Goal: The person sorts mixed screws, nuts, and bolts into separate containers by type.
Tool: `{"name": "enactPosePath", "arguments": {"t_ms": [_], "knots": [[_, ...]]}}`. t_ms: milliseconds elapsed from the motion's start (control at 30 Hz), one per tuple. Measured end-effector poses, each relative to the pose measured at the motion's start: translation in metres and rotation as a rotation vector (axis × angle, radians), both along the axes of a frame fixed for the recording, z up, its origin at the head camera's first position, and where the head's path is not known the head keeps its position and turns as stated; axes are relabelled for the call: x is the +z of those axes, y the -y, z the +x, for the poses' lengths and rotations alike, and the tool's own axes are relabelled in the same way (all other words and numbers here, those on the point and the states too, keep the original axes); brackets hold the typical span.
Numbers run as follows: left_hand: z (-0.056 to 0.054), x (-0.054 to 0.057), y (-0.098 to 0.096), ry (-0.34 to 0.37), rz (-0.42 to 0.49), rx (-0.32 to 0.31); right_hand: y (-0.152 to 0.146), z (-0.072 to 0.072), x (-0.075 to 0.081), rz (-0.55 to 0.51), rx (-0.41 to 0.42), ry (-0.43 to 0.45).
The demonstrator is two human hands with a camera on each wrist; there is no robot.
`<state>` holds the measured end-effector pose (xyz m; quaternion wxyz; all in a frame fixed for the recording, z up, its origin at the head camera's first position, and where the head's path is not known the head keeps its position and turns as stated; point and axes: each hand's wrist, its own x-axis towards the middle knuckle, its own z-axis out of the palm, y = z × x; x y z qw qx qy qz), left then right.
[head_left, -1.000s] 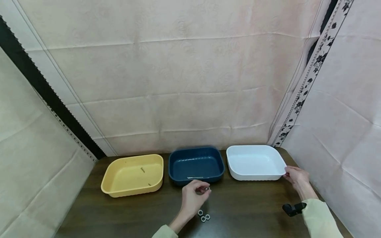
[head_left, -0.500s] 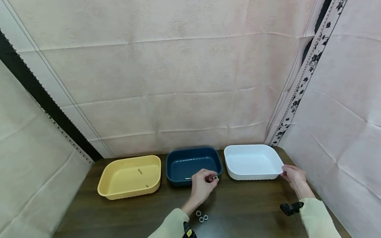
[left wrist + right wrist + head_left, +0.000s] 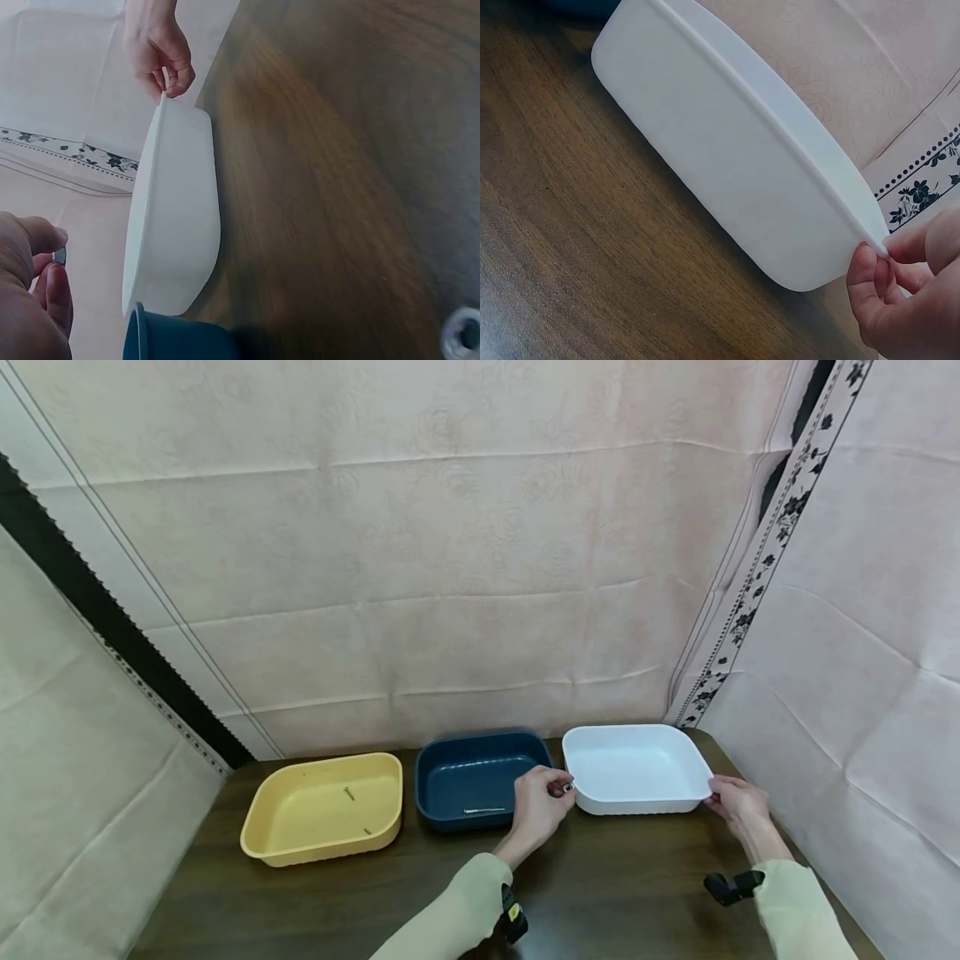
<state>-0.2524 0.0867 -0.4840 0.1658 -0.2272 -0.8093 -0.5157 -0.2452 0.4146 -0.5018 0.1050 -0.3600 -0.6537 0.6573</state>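
Note:
My left hand [image 3: 540,802] pinches a small metal nut [image 3: 59,256] between thumb and fingertips. In the head view it is at the near left corner of the white tray [image 3: 647,807], overlapping the right end of the dark blue tray [image 3: 450,822]. The white tray looks bare inside. Its near right corner rim is pinched by my right hand [image 3: 741,808], thumb on one side and fingers curled on the other, as the right wrist view shows. Another nut [image 3: 462,334] lies on the table in the left wrist view; in the head view my left forearm hides that spot.
A yellow tray [image 3: 322,853] with two small screws inside stands at the left. One long thin metal piece [image 3: 484,811] lies in the blue tray. The trays stand in a row on the dark wooden table [image 3: 360,902], with cloth walls behind and beside it.
My left hand has moved right and away from me, from in front of the blue tray to the white tray's corner, carrying the nut. The right hand keeps its grip on the white rim.

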Motion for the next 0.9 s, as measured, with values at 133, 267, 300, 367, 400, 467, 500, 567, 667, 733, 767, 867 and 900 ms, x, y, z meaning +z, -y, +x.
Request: {"name": "enactPosePath", "arguments": {"t_ms": [133,267,300,367,400,467,500,567,667,733,767,867,900], "knots": [[-0.005,0.002,-0.01,0.021,-0.018,0.002,-0.001,0.002,0.001,-0.003,0.002,-0.005],[-0.011,0.002,-0.019,0.029,-0.04,0.02,-0.001,0.002,0.001,-0.01,0.009,-0.009],[-0.013,0.002,-0.021,0.036,-0.045,0.026,-0.001,0.001,0.001,-0.012,0.012,-0.01],[-0.015,0.001,-0.027,0.046,-0.059,0.036,-0.001,0.002,0.001,-0.015,0.019,-0.003],[-0.016,0.0,-0.03,0.05,-0.065,0.038,-0.001,0.002,0.001,-0.017,0.022,0.0],[-0.018,-0.001,-0.037,0.053,-0.079,0.042,-0.002,0.003,0.002,-0.018,0.024,-0.005],[-0.018,-0.001,-0.04,0.051,-0.09,0.044,-0.002,0.004,0.002,-0.014,0.025,-0.003],[-0.019,-0.002,-0.046,0.041,-0.108,0.052,-0.002,0.005,0.002,-0.01,0.023,-0.003],[-0.02,-0.004,-0.053,0.034,-0.129,0.078,-0.003,0.005,0.0,-0.006,0.019,-0.014],[-0.021,-0.006,-0.056,0.032,-0.137,0.098,-0.002,0.004,-0.001,-0.01,0.016,-0.021],[-0.022,-0.006,-0.056,0.032,-0.139,0.108,-0.001,0.004,-0.002,-0.011,0.014,-0.022],[-0.025,-0.009,-0.058,0.04,-0.135,0.124,0.0,0.001,-0.003,-0.007,0.006,-0.024],[-0.026,-0.01,-0.058,0.043,-0.132,0.126,0.0,0.0,-0.003,-0.003,0.003,-0.023]]}}
